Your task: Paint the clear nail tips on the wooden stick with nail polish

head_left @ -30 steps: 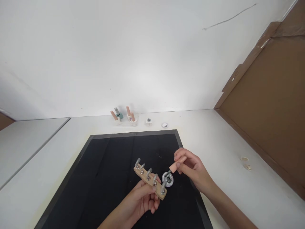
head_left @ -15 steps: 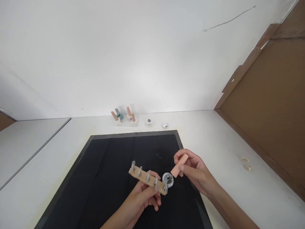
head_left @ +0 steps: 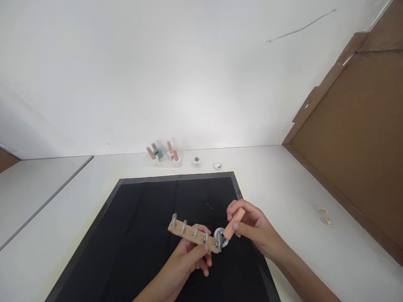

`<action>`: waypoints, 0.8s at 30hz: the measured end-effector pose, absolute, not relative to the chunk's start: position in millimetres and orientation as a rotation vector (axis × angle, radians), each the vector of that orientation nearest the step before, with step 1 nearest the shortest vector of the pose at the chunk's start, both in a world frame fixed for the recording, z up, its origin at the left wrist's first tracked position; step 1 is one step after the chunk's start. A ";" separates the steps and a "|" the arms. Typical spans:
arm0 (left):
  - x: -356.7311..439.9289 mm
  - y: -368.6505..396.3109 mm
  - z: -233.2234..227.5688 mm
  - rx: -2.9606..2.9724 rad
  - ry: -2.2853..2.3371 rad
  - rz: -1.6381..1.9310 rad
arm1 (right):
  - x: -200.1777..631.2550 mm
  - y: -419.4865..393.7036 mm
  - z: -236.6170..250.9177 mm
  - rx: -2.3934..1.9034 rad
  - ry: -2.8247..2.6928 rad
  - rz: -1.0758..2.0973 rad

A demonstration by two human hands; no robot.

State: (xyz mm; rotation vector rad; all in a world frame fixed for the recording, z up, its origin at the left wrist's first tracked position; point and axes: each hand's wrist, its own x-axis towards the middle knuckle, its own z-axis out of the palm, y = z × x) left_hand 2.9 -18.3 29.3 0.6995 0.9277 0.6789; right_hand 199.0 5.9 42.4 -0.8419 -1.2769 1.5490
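My left hand [head_left: 192,253] grips a tan wooden strip [head_left: 189,232] from below, thumb near its right end. Several clear nail tips [head_left: 195,231] stand up along the strip in a row. Between the thumb and fingers of my right hand [head_left: 252,224] is a nail polish brush [head_left: 234,223], held by its peach handle and tilted down to the left. Its lower end meets or nearly meets the rightmost nail tip [head_left: 219,242]; whether they touch I cannot tell. Just behind that tip lies a small round silvery dish [head_left: 217,232], partly covered.
At the back stand several nail polish bottles [head_left: 159,154] in a clear holder. To their right are an uncapped bottle [head_left: 197,162] and a small round lid [head_left: 217,166]. A black mat [head_left: 151,218] covers the work area. Two small round pieces [head_left: 326,221] lie at right, near a cardboard wall [head_left: 355,138].
My right hand has shifted slightly left and down, bringing the brush from over the round dish to the rightmost nail tip. My left hand and the strip have barely moved.
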 end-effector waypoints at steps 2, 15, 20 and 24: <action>2.7 -19.2 28.5 0.696 0.918 0.672 | 198.8 6.4 41.7 -0.852 -1.285 1.522; 3.5 -19.6 30.2 0.691 0.931 0.644 | 198.3 6.1 42.0 -0.851 -1.144 1.544; 3.2 -19.9 30.3 0.700 0.935 0.635 | 196.0 5.7 41.2 -0.853 -1.191 1.585; 3.0 -19.2 29.1 0.700 0.932 0.626 | 196.6 7.0 38.7 -0.892 -1.177 1.552</action>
